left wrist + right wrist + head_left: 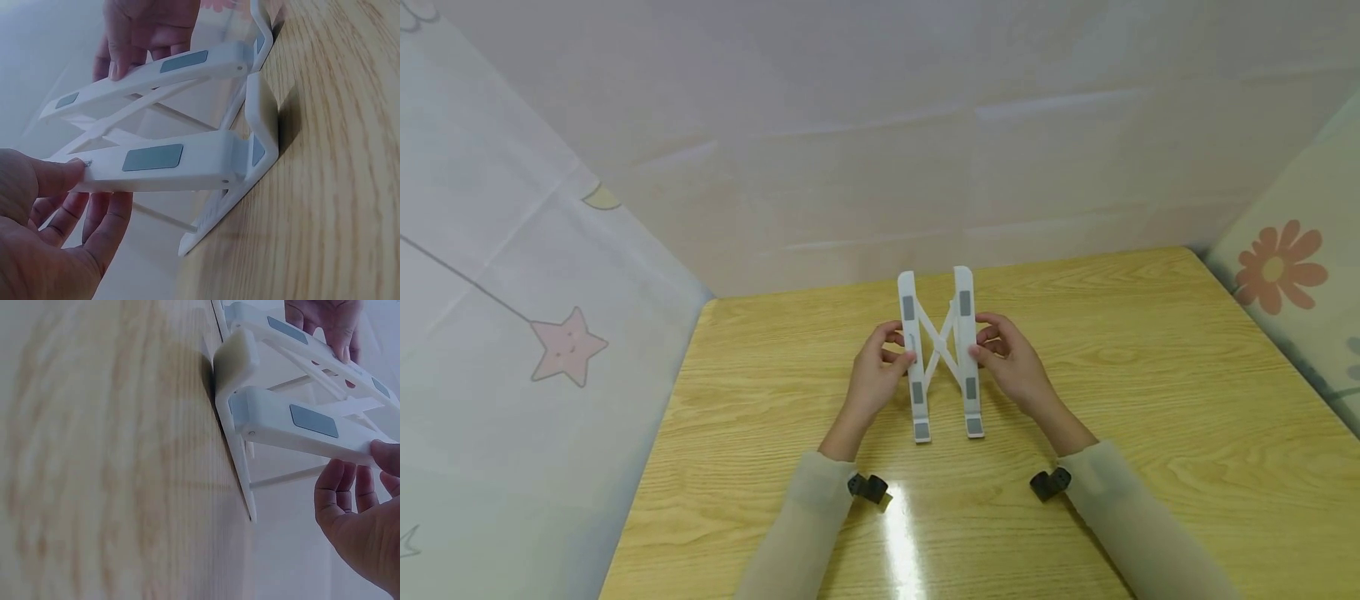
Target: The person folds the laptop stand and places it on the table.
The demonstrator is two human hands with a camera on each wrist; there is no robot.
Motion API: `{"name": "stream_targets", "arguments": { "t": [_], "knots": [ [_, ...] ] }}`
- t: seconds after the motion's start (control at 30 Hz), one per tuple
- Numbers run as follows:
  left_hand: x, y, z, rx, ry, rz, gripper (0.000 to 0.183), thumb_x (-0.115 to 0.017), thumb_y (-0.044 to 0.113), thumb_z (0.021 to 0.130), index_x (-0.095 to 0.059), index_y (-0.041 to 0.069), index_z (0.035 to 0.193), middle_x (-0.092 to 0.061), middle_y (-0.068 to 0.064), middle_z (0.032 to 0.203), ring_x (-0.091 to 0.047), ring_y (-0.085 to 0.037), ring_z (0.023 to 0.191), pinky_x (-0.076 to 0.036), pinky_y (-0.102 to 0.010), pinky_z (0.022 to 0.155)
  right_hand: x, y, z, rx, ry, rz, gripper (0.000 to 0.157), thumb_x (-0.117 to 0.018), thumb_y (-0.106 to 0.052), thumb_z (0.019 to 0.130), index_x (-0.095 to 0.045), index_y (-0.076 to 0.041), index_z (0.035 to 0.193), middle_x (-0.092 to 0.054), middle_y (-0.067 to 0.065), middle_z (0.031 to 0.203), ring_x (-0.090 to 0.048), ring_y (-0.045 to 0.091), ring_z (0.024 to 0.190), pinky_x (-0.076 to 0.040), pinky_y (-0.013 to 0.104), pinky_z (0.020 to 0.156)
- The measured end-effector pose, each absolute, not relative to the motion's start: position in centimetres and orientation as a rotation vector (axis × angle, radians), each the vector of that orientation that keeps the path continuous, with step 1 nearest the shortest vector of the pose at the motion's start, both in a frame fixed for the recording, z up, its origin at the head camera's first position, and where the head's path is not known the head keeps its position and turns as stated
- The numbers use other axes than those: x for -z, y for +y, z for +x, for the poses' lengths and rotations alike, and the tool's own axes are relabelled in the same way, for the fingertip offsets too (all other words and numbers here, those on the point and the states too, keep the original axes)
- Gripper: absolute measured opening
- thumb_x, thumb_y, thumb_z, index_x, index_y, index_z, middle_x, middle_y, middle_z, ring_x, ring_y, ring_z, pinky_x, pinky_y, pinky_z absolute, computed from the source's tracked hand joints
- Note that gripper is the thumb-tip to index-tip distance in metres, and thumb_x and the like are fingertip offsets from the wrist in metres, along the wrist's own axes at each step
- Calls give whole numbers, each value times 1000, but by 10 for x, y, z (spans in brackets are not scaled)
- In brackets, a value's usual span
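A white folding laptop stand (pixel 918 367) with grey pads stands on the wooden table, its two long arms joined by crossed bars. My left hand (pixel 877 367) pinches the left arm near its middle, thumb on top and fingers curled beneath, as the left wrist view shows on the stand (pixel 206 156). On the other side my right hand (pixel 1011 362) holds the right arm the same way. In the right wrist view the stand's (pixel 275 425) front lip and base rest on the table, and the arms slope up from it. The arms stand a short way apart.
The wooden table (pixel 760 400) reaches back to a pale sheet wall (pixel 865 183). Printed sheets flank it, with a pink star (pixel 569 346) on the left and an orange flower (pixel 1273 268) on the right. A small black camera (pixel 868 487) sits at each wrist.
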State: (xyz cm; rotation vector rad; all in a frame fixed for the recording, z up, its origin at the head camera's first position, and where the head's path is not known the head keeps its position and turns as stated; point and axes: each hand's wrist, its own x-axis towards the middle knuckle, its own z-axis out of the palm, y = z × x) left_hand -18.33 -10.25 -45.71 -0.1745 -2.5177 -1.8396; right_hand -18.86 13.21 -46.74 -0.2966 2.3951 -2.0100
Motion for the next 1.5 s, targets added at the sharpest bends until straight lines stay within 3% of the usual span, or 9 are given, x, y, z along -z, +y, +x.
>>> {"name": "stream_targets", "arguments": {
  "t": [0.23, 0.4, 0.6, 0.7, 1.0, 1.33, 1.5],
  "knots": [
    [458, -100, -184, 1833, -2519, -188, 46, -70, 7, 96, -55, 12, 139, -60, -8, 117, -63, -19, 85, -61, -46, 72, 471, 130, -189, 2034, 2354, -319, 47, -64, -1, 98, -49, -6, 143, -53, 16, 108, -63, 17, 90, -61, 37, 80],
    [458, -98, -183, 1856, -2506, -193, 47, -70, 7, 95, -55, 12, 139, -61, -8, 116, -63, -20, 85, -61, -50, 74, 470, 127, -188, 2052, 2330, -324, 47, -64, -1, 98, -49, -6, 143, -53, 17, 108, -64, 17, 90, -61, 35, 80],
    [460, -96, -184, 1816, -2526, -247, 48, -71, 11, 96, -53, 11, 141, -61, -7, 116, -64, -19, 86, -59, -32, 68, 469, 125, -186, 2041, 2323, -324, 48, -64, -2, 98, -49, -8, 144, -53, 17, 109, -64, 18, 92, -60, 41, 82],
    [460, -95, -184, 1809, -2530, -252, 49, -71, 11, 96, -53, 11, 141, -61, -8, 116, -64, -19, 86, -57, -29, 66, 468, 125, -186, 2037, 2324, -316, 48, -65, -3, 98, -50, -9, 144, -53, 16, 109, -64, 18, 92, -60, 43, 83],
    [460, -90, -185, 1885, -2499, -268, 48, -71, 9, 95, -54, 10, 140, -60, -11, 116, -64, -22, 85, -62, -44, 74, 469, 121, -187, 2009, 2354, -310, 48, -65, -3, 98, -50, -10, 143, -54, 17, 109, -63, 22, 93, -59, 38, 81],
    [457, -86, -183, 1880, -2506, -280, 49, -70, 8, 96, -52, 10, 141, -59, -11, 117, -64, -22, 86, -62, -42, 75, 468, 118, -186, 2006, 2355, -315, 48, -65, -3, 98, -50, -9, 144, -55, 18, 109, -63, 25, 94, -59, 41, 81],
    [458, -83, -182, 1898, -2496, -295, 48, -71, 8, 95, -53, 9, 140, -58, -13, 117, -64, -23, 85, -61, -50, 77, 466, 116, -185, 2012, 2342, -322, 46, -64, -2, 99, -51, -9, 143, -55, 18, 109, -63, 26, 94, -58, 47, 83]
  ]
}}
